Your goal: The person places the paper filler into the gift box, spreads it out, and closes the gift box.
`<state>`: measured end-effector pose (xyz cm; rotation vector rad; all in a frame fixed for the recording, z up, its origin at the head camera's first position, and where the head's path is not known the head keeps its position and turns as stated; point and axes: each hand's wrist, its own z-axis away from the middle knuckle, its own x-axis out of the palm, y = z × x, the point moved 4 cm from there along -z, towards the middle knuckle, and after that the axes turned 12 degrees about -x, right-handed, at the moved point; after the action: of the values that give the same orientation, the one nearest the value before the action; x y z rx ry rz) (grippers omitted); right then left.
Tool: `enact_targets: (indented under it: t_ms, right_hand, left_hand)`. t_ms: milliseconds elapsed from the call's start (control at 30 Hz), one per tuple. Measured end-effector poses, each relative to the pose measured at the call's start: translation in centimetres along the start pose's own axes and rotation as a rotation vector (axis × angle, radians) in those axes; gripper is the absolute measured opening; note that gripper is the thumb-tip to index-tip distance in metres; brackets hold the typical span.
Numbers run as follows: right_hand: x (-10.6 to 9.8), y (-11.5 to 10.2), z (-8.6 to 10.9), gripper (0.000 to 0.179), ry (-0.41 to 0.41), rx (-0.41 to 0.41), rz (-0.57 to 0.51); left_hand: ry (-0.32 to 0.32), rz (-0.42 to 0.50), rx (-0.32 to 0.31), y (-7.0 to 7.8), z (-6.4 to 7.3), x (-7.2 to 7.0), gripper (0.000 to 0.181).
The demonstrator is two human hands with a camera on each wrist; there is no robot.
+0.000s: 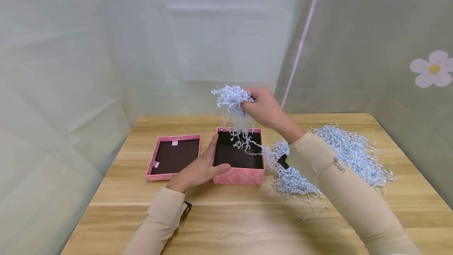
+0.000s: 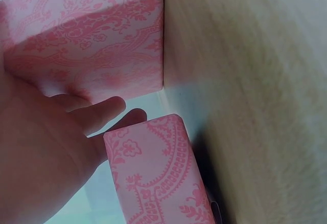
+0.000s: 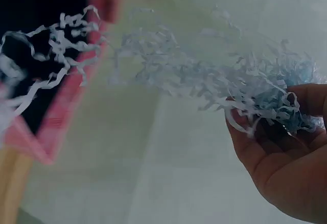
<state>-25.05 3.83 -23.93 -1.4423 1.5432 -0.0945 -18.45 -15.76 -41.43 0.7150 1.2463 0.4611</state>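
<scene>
A pink patterned box (image 1: pixel 240 176) with a black inside stands uncovered on the table. My left hand (image 1: pixel 199 170) rests against its near left corner, fingers stretched along the left wall and thumb across the front. In the left wrist view, these fingers (image 2: pixel 99 115) reach between the box (image 2: pixel 102 40) and the lid (image 2: pixel 158 178). Above the box's back edge, my right hand (image 1: pixel 262 105) grips a clump of pale blue shredded paper (image 1: pixel 231 97). Strands of that shredded paper (image 3: pixel 179 70) dangle into the box opening, and some trail toward the pile on the right.
The box's pink lid (image 1: pixel 177 156) lies inside-up to the left of the box. A wide pile of shredded paper (image 1: pixel 354 156) spreads on the right of the wooden table (image 1: pixel 226 215), partly behind my right forearm. Pale cloth (image 1: pixel 226 42) hangs behind the table.
</scene>
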Motion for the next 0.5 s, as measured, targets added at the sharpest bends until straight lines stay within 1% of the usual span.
enact_targets:
  t_ms: [100,167,200,300,333,400,433,500]
  right_hand:
    - [1.7,1.7,1.5,0.011,-0.109,-0.021,0.092]
    - [2.6,2.7,2.3,0.013,-0.208,-0.044,0.183]
    - [3.1,3.1,2.7,0.016,-0.265,-0.061,0.223]
    - [4.4,4.0,3.7,0.036,-0.458,-0.073,0.302]
    - [4.8,4.4,4.0,0.043,-0.521,-0.068,0.316]
    - [5.2,4.8,4.5,0.049,-0.615,-0.050,0.312]
    - [5.2,5.1,4.8,0.052,-0.645,-0.037,0.310]
    - [5.0,5.4,5.4,0.056,-0.657,-0.013,0.293]
  left_hand:
    - [-0.006,0.008,-0.001,0.1,0.0,0.0,0.108]
    - [-0.012,0.007,-0.010,0.0,0.0,-0.1,0.109]
    - [-0.013,0.012,-0.017,0.0,0.0,-0.1,0.109]
    - [-0.017,0.025,-0.035,-0.1,0.1,-0.2,0.110]
    - [-0.019,0.027,-0.039,-0.1,0.1,-0.2,0.110]
    - [-0.025,0.033,-0.045,-0.1,0.1,-0.2,0.109]
    - [-0.028,0.032,-0.043,-0.1,0.1,-0.1,0.109]
    - [-0.030,0.032,-0.039,-0.1,0.0,0.1,0.108]
